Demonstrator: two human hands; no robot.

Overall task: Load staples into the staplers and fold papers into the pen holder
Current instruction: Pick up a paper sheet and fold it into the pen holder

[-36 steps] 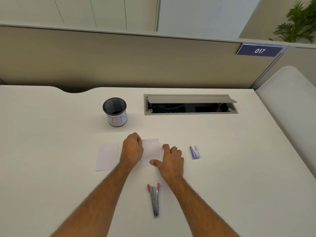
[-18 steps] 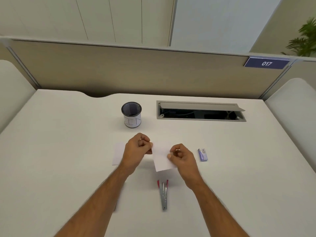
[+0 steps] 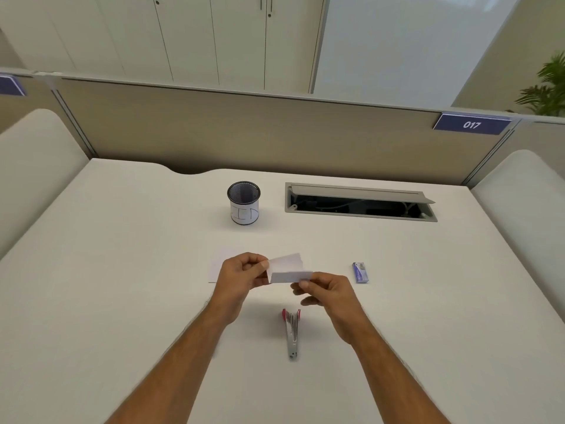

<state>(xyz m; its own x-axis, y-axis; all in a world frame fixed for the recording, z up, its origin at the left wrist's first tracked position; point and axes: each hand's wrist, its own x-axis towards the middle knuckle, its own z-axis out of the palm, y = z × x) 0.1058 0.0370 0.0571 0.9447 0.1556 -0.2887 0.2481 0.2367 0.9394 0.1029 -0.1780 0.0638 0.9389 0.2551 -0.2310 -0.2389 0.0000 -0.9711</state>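
White desk (image 3: pixel 122 270), left hand (image 3: pixel 241 275) and right hand (image 3: pixel 327 290) pinching half-folded paper (image 3: pixel 287 268) (long axis left-right), stapler (image 3: pixel 292 333) pointing away.

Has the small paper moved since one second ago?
Yes. The paper has left the desk: both hands hold it folded above the stapler.

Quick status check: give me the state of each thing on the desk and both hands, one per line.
Folded paper: held above the desk, partly folded.
Left hand: pinches the paper's left end.
Right hand: pinches its lower right edge.
Second paper: flat on the desk.
Stapler: lying on the desk.
Staple box: on the desk, untouched.
Pen holder: upright.
Cable hatch: lid open.
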